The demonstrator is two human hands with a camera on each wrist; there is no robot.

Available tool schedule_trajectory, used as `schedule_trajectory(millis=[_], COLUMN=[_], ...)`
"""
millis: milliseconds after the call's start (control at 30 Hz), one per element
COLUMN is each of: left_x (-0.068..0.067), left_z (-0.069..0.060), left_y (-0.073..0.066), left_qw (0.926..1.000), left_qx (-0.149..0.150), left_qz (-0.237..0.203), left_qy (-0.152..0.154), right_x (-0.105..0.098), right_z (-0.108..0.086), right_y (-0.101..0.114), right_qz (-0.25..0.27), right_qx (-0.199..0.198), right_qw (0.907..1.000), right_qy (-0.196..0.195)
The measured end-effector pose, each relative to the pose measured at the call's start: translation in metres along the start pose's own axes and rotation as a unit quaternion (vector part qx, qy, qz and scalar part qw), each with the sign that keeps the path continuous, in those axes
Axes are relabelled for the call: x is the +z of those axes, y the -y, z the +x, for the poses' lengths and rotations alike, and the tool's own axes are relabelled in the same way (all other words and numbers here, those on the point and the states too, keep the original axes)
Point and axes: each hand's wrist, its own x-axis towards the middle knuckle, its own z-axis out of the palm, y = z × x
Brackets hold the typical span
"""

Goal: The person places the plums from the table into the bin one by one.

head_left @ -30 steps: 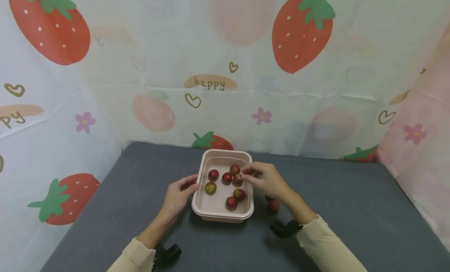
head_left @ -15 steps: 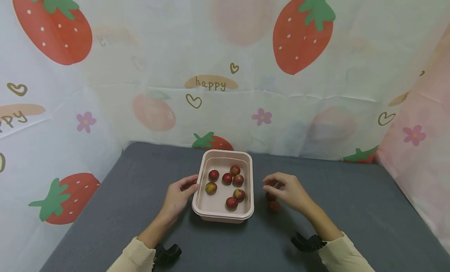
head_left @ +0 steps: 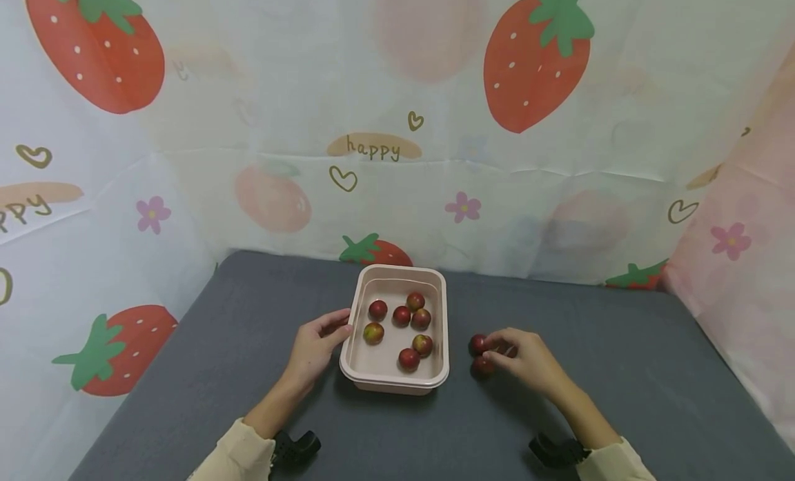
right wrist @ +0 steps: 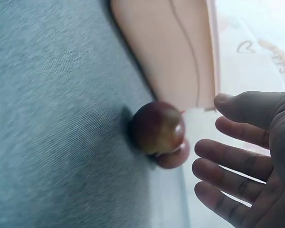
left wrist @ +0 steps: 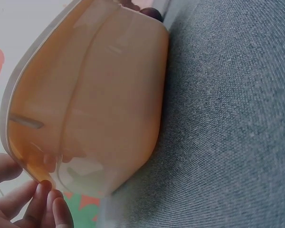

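A pale pink plastic container point(head_left: 379, 370) holds several small red plums, one of them a yellowish plum point(head_left: 373, 333). At its left side my left hand point(head_left: 313, 346) grips the rim, with thumb and fingertips at the edge; the left wrist view shows these fingers point(left wrist: 38, 202) against the container wall point(left wrist: 114, 85). Two plums lie on the cloth right of the container: a farther plum point(head_left: 477, 344) and a nearer plum point(head_left: 482, 368). My right hand point(head_left: 528, 360) hovers beside them, fingers loosely bent. In the right wrist view its fingers are apart from the nearer plum point(right wrist: 156, 127).
Grey cloth point(head_left: 248, 315) covers the table. A fruit-printed curtain point(head_left: 385, 212) hangs behind and along both sides. Black wrist mounts sit under both forearms, the right mount point(head_left: 555, 450) close to the cloth.
My right hand has left the container's right rim and moved right and nearer to me, down to the two loose plums. The left hand and the container have stayed in place.
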Motion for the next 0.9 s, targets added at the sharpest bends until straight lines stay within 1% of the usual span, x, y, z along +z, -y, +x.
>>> schedule_trajectory(millis=[267, 467, 600, 700, 900], left_x=[0.0, 0.0, 0.0, 0.0, 0.0], left_z=[0.0, -0.001, -0.002, -0.002, -0.001], left_y=[0.0, 0.0, -0.002, -0.002, -0.002], left_qw=[1.0, 1.0, 1.0, 1.0, 1.0], left_qx=[-0.002, -0.002, -0.001, -0.001, -0.005], left_qz=[0.001, 0.001, -0.006, -0.006, 0.0], left_qy=[0.0, 0.001, 0.002, 0.003, 0.004], right_x=[0.006, 0.012, 0.014, 0.015, 0.018], right_z=[-0.004, -0.005, -0.005, -0.006, -0.006], right_y=[-0.01, -0.013, -0.012, -0.012, -0.01], right_qz=[0.01, 0.017, 0.008, -0.006, -0.02], right_qx=[0.021, 0.044, 0.04, 0.029, 0.021], right_qw=[0.9997, 0.9988, 0.9991, 0.9995, 0.9994], right_qy=[0.004, 0.011, 0.012, 0.011, 0.018])
